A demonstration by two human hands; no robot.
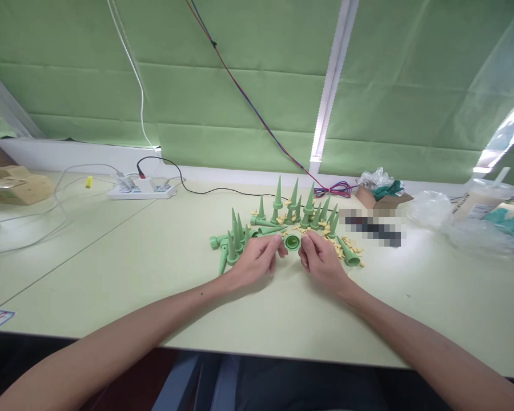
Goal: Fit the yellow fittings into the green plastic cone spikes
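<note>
our bare forearms (pixel 145 322) cross the desk's (pixel 308 325) near edge. our left hand (pixel 257 257) has its fingers pinching a green cone (pixel 292 244), open end toward us; our right hand's (pixel 323 262) fingers press together beside it, around what we cannot tell. beyond stand green spikes (pixel 278 197) among yellow pieces (pixel 338 249).

A: Arms & hands?
B: L arm (pixel 98 354) and R arm (pixel 411 331) bare as far as visible; L hand (pixel 259 256), R hand (pixel 323 260) bare too. Sm. dk round spot (pixel 201 294) on L forearm (pixel 175 314), over the table (pixel 124 257).
A: Lower body?
B: Dk cloth (pixel 308 385) below the table's front edge (pixel 317 361), approx. navy/blk; cut unclear.
</note>
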